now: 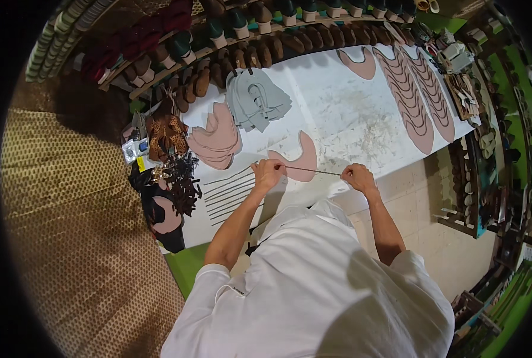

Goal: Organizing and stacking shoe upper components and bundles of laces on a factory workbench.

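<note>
Between my two hands a thin dark cord-like strip (pixel 314 171) is stretched nearly straight. My left hand (pixel 268 173) pinches one end, my right hand (pixel 358 177) the other. Just behind the strip lies a single pink curved shoe-upper piece (pixel 305 159) on the white table (pixel 331 107). To the left of my left hand, several similar dark strips (pixel 224 194) are laid side by side in a row. Farther back on the left are a stack of pink cut pieces (pixel 216 140) and a pile of grey cut pieces (pixel 257 98).
Pink pieces with dark curved lines (pixel 406 98) overlap in two rows at the far right. A heap of dark scraps (pixel 182 185) lies on the left table end. Rows of shoe lasts (pixel 251 56) line the back. Shelves with shoes (pixel 486 143) stand at the right.
</note>
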Motion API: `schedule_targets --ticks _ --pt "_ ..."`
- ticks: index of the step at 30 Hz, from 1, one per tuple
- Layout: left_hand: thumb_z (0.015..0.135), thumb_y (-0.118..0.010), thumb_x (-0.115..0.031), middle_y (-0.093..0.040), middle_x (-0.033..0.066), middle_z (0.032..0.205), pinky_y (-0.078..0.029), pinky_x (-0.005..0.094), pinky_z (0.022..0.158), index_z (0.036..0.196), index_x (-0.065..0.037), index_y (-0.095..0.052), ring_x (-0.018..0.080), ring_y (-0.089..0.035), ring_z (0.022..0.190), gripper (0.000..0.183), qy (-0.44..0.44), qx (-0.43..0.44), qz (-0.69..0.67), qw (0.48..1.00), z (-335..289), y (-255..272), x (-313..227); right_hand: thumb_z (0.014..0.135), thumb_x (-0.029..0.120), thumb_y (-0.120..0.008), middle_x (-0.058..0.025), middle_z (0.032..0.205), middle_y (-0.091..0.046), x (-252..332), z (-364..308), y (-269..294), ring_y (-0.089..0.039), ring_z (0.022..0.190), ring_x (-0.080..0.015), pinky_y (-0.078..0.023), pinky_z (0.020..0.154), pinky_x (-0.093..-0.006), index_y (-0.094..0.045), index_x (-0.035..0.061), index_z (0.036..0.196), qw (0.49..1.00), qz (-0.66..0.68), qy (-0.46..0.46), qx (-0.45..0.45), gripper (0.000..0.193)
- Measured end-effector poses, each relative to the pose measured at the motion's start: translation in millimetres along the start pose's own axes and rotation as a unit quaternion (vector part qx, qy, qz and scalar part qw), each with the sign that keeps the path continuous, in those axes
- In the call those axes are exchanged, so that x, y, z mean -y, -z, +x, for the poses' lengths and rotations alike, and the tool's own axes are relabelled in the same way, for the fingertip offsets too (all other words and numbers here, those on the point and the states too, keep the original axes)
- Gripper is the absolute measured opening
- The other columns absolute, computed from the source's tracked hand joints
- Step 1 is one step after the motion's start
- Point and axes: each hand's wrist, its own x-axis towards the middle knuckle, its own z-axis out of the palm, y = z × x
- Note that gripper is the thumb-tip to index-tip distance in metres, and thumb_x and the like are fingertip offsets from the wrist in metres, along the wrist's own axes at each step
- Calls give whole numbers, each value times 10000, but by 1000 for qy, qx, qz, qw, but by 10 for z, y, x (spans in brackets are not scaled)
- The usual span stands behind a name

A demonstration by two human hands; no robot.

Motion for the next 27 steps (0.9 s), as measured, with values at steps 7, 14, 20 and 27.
schedule_targets --ticks 7,14,20,27 --pt "814 -751 -238 -758 -15 747 -307 468 899 833 -179 -805 231 -680 749 82 45 -30 -61 997 -22 18 27 824 291 -730 -69 906 -782 -42 42 -3 -745 894 -304 -594 813 -420 -808 125 900 1000 10 -2 2 198" --pt "825 -758 -212 -741 8 838 -295 457 877 884 -176 -796 240 -653 866 79 31 -43 -57 997 -47 68 137 813 312 -760 -77 950 -776 -135 36 101 -737 910 -294 -588 820 -414 -810 124 909 999 15 -31 23 218" --pt "835 -724 -129 -573 87 1305 -298 500 921 1044 -220 -772 306 -494 1192 233 -22 -117 54 991 -179 115 277 858 268 -783 -90 950 -725 440 142 -175 -721 835 -298 -561 756 -429 -809 110 936 991 59 103 -68 178" --pt "842 -731 -146 -328 158 1610 -199 728 1076 1260 -252 -717 413 -304 1442 431 -27 -113 132 984 -188 118 221 879 211 -765 -55 977 -696 1447 403 -725 -642 964 -278 -502 826 -415 -807 108 934 932 18 353 -80 124"
